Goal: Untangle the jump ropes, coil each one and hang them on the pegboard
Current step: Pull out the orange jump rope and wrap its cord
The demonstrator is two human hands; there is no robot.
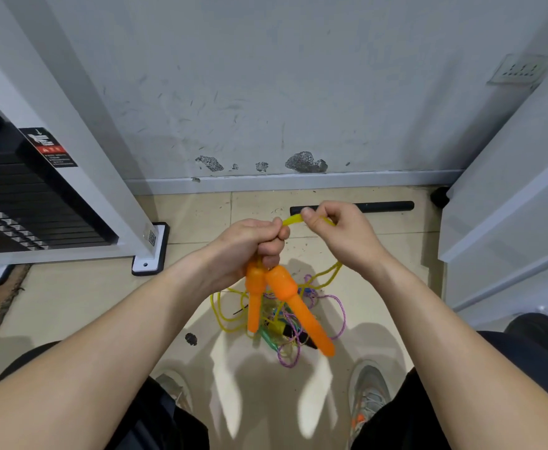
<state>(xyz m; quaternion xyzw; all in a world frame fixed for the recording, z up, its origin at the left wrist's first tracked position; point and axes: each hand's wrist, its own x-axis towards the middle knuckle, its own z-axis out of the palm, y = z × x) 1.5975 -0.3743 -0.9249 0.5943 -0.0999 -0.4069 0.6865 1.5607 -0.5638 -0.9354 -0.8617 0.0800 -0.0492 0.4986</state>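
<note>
Left hand (249,245) clenched round the tops of two orange handles (298,306), which hang toward 6 o'clock. Right hand (340,232), at its 3 o'clock, pinches the yellow rope (293,219) running between them. Tangle of ropes (274,323) on the floor, 6 o'clock of both hands.

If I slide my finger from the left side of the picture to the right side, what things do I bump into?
weight stack → post foot → left hand, gripping orange handles → right hand, pinching yellow rope → wall socket
</note>
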